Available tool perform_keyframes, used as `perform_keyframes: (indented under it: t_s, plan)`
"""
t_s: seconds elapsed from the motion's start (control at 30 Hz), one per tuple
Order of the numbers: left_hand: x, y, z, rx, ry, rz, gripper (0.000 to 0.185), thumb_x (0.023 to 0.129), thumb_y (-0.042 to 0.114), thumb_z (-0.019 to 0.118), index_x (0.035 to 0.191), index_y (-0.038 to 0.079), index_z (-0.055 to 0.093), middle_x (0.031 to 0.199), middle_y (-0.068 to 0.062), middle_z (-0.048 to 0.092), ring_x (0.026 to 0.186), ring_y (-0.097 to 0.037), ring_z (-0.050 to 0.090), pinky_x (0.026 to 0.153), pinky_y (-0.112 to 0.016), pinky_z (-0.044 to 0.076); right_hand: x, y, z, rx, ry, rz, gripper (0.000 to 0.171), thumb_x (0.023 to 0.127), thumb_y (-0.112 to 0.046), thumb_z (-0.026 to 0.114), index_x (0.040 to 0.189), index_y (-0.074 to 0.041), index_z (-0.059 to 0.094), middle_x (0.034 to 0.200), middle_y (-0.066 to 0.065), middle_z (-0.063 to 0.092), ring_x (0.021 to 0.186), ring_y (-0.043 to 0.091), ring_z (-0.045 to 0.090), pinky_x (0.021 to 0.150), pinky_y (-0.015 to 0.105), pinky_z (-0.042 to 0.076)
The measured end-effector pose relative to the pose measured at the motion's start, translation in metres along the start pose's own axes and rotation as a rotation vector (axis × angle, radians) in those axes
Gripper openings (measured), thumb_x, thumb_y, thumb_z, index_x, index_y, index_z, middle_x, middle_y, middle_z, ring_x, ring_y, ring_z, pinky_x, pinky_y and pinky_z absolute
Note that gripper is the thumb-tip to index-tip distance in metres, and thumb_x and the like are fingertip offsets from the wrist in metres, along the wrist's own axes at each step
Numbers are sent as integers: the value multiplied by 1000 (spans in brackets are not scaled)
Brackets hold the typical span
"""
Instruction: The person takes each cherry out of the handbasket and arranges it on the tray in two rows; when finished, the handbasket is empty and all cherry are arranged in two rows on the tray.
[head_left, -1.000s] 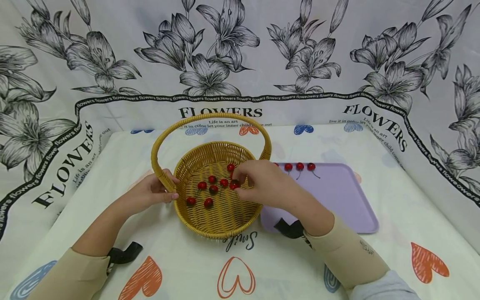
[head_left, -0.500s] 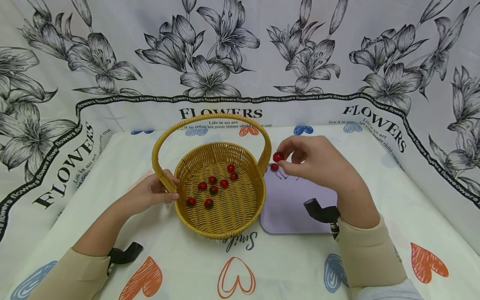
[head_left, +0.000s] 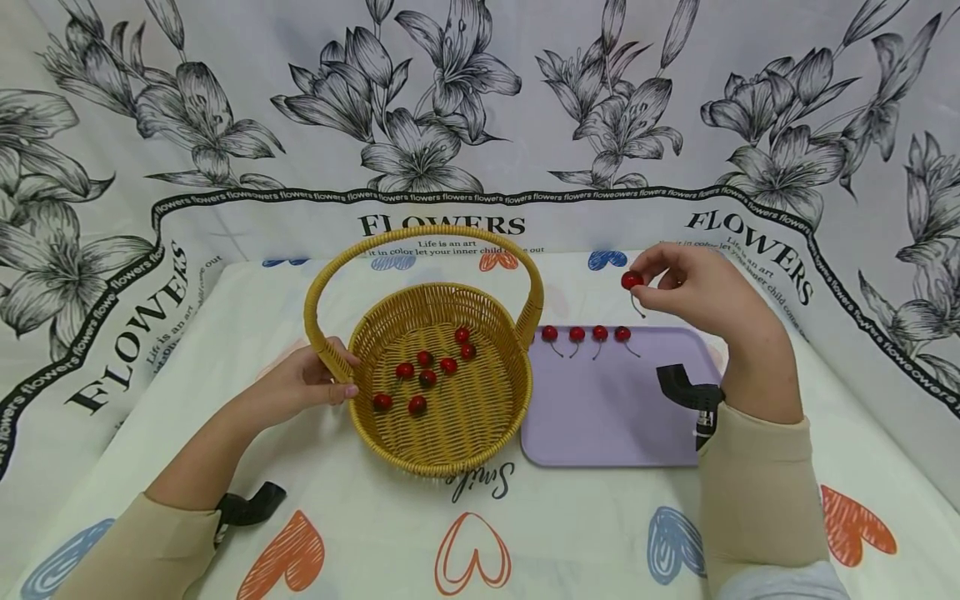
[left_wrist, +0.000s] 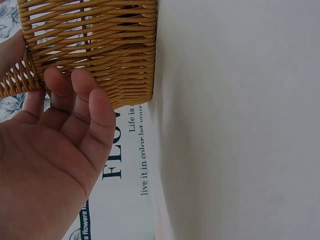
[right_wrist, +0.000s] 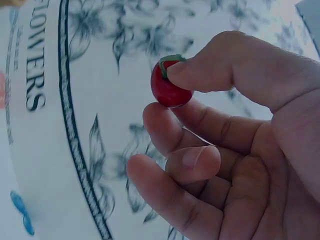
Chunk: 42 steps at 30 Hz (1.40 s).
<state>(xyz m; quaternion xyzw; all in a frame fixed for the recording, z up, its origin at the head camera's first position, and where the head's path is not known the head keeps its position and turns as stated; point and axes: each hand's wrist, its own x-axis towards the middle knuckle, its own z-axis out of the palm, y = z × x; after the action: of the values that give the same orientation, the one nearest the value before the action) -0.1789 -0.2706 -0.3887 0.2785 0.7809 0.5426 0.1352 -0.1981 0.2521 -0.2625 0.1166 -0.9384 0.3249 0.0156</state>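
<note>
In the head view my right hand (head_left: 701, 293) pinches a red cherry (head_left: 632, 280) above the far right part of the purple tray (head_left: 600, 417). The right wrist view shows that cherry (right_wrist: 170, 87) between thumb and fingers, its green stem by the thumb tip. Along the tray's far edge lies a row of several cherries (head_left: 600, 333), stems toward me. My left hand (head_left: 300, 385) holds the yellow wicker basket (head_left: 465, 425) at the left foot of its handle. Several more cherries (head_left: 427, 379) lie scattered on the basket floor. Up close, the left fingers (left_wrist: 102, 107) touch the weave.
The basket's tall arched handle (head_left: 442, 232) rises over its opening. Its right side stands right against the tray's left edge. A white cloth (head_left: 375, 533) with printed hearts covers the table, and a flower-printed cloth (head_left: 480, 108) hangs behind.
My right hand has moved from inside the basket rightward and up, carrying a cherry past the row on the tray. The left hand and basket have stayed in place.
</note>
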Motion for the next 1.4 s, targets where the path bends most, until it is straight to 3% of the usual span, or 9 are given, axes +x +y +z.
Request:
perform_keyframes:
  t_s: [0.17, 0.4, 0.57, 0.77, 1.03, 1.4]
  plan:
    - [0, 1, 1, -5, 2, -10, 30, 95, -3, 69, 118, -11, 52, 92, -11, 60, 73, -19, 59, 64, -35, 53, 12, 34, -6, -17, -15, 71, 29, 96, -26, 71, 117, -6, 67, 108, 11, 65, 90, 27, 60, 78, 42, 44]
    - [-1, 1, 1, -3, 7, -20, 30, 95, -3, 70, 118, -9, 51, 90, -11, 62, 72, -19, 59, 63, -35, 52, 24, 75, -7, -13, -86, 174, 39, 97, -26, 70, 123, 2, 62, 104, 11, 65, 89, 28, 65, 82, 45, 44]
    - [0, 2, 1, 0, 13, -28, 31, 95, -2, 70, 118, -9, 52, 91, -11, 62, 72, -19, 59, 63, -35, 52, 30, 99, -3, 22, -139, 205, 41, 97, -25, 71, 124, 2, 59, 104, 10, 64, 89, 23, 65, 84, 41, 48]
    - [-1, 2, 1, -11, 9, -33, 31, 95, -2, 70, 119, -10, 51, 91, -12, 62, 72, -20, 59, 64, -35, 52, 34, 125, 10, 49, -231, 232, 37, 96, -21, 71, 123, 2, 61, 103, 9, 65, 95, 28, 61, 84, 38, 53]
    - [-1, 1, 1, -21, 3, -19, 31, 95, -3, 69, 119, -11, 51, 91, -12, 62, 72, -20, 59, 64, -36, 52, 36, 140, 25, 34, -351, 287, 39, 93, -23, 76, 121, 0, 62, 90, 7, 61, 81, 25, 55, 77, 41, 44]
    - [-1, 2, 1, -11, 8, -27, 32, 95, -2, 70, 118, -11, 51, 92, -12, 62, 72, -20, 59, 64, -35, 53, 42, 142, 36, 1, -379, 306, 38, 90, -23, 78, 118, -2, 63, 93, 6, 57, 86, 23, 52, 78, 39, 38]
